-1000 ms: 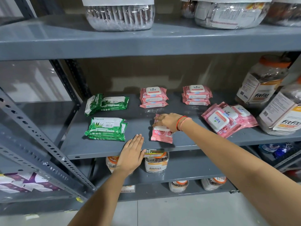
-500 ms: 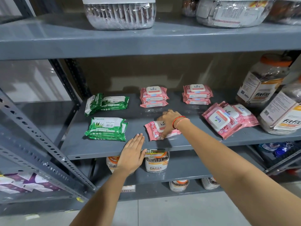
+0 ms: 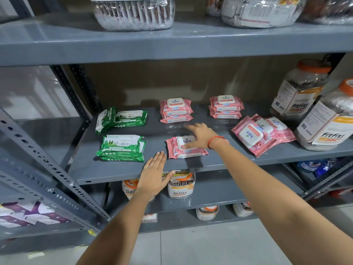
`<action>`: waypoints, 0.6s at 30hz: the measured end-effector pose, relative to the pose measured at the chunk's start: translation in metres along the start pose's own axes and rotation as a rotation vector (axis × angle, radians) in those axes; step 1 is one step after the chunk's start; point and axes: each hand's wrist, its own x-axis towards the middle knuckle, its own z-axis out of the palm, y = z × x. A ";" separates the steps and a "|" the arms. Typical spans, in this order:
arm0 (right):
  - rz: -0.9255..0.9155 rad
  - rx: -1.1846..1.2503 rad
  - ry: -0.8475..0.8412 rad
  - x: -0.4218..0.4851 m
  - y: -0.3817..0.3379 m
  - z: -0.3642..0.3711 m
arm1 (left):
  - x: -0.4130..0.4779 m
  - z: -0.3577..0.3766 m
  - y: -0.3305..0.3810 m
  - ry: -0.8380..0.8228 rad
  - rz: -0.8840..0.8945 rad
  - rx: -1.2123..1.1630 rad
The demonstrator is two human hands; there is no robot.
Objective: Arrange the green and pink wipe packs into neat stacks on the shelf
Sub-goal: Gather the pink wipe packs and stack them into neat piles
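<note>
A: Shelving in grey steel fills the view, and the middle shelf carries the wipe packs. What stands at its right end?

B: Two fitfizz jars with orange lids, the nearer one leaning. Just beside them lies a loose heap of pink kara packs, overlapping and tilted, not squared up.

A: And the neat ones?

B: At the back, two pink stacks: one near the middle, another to its right, each with a white flip lid on top. On the left, the green Origami packs: a front stack lying flat, and a back group with one pack propped on its edge against a flat one.

A: Where is the pack under the hand?

B: A single pink kara pack lies flat near the front edge, between the green front stack and the heap. The right hand, blurred, hovers over its lid with fingers spread apart, not gripping it; whether the palm touches I cannot tell.

A: The other hand?

B: The left hand rests flat at the shelf's front edge, fingers straight and together, holding nothing, just beside the pack's left corner.
</note>
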 end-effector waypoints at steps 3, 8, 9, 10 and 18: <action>0.180 -0.027 0.268 -0.011 0.033 -0.011 | 0.001 0.002 0.000 0.003 -0.008 0.007; 0.610 -0.162 0.355 -0.037 0.098 -0.002 | 0.000 0.003 0.001 -0.003 -0.013 0.023; 0.648 -0.189 0.332 -0.042 0.108 0.004 | 0.000 0.003 0.001 -0.005 -0.013 0.027; 0.666 -0.218 0.311 -0.046 0.116 0.008 | 0.000 0.002 0.001 -0.006 -0.013 0.027; 0.655 -0.292 0.326 -0.049 0.130 0.014 | 0.000 -0.002 0.000 -0.041 -0.001 0.025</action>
